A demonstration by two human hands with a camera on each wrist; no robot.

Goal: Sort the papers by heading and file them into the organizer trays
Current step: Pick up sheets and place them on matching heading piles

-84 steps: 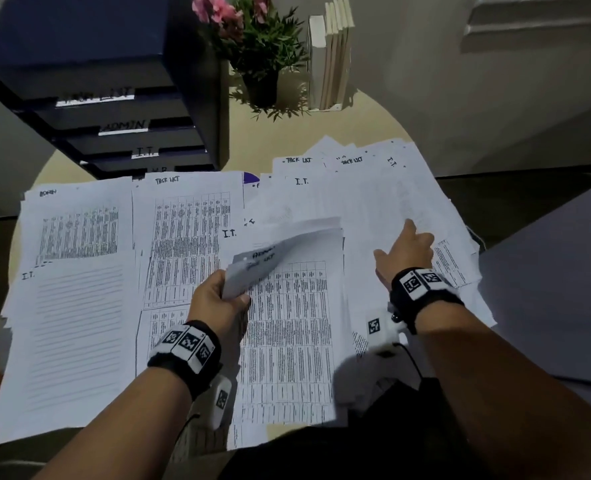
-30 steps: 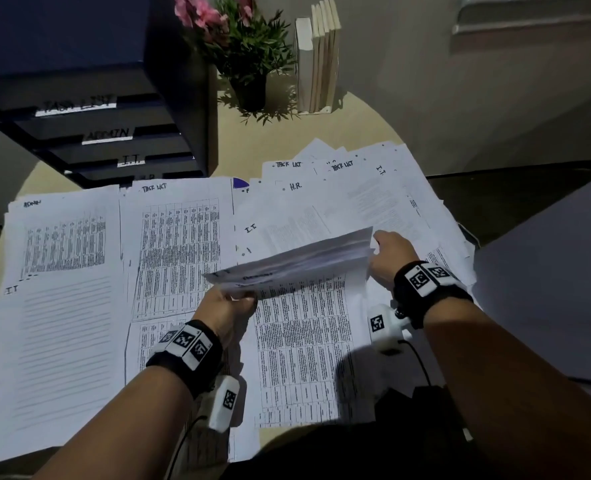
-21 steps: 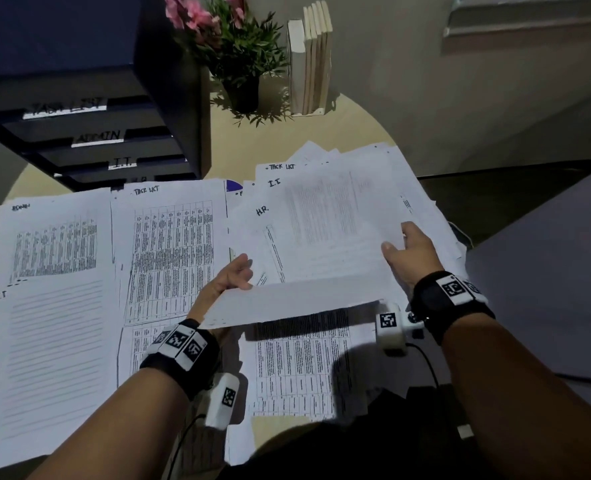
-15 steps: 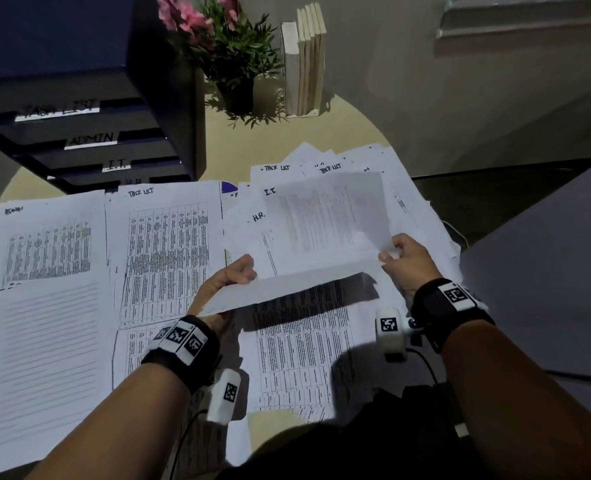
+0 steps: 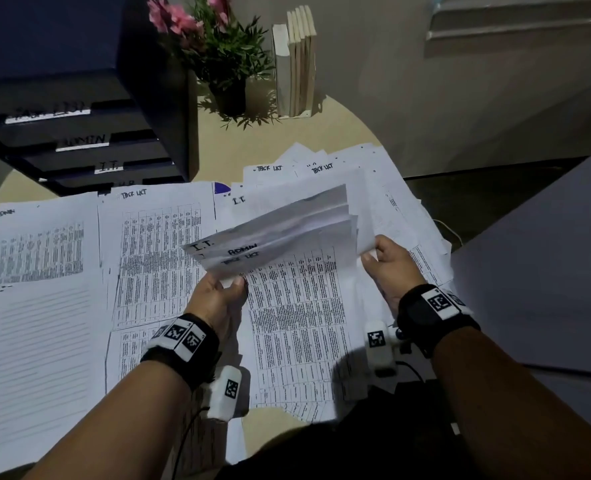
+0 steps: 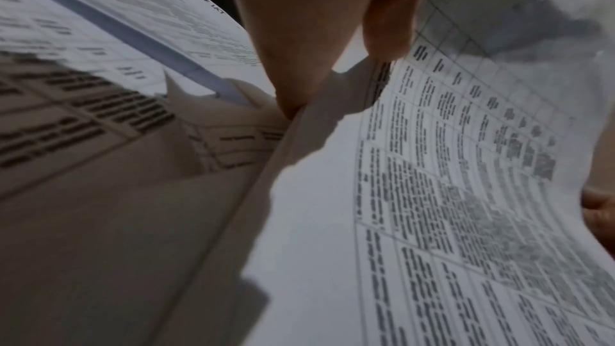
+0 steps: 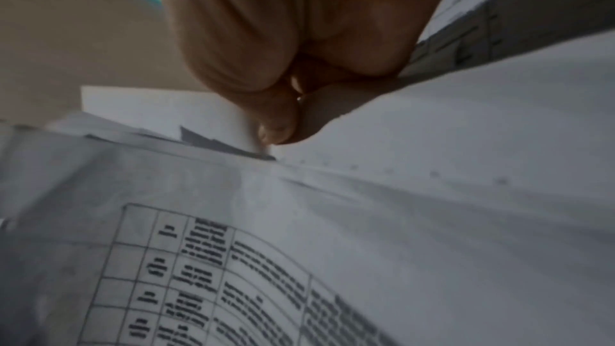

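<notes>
Dim, bluish light overall; the papers (image 5: 155,271) glow pale while the organizer trays (image 5: 79,133) sink into shadow. Hands cast soft shadows on the desk (image 5: 339,133). Both wrist views are blurred and curved at the edges.

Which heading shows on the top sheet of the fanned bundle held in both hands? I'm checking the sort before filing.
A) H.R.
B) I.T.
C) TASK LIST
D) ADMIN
B: in the head view the top sheet of the fanned bundle, held between the left hand and right hand, reads I.T.; ADMIN and TASK LIST sit on the sheets under it.
</notes>
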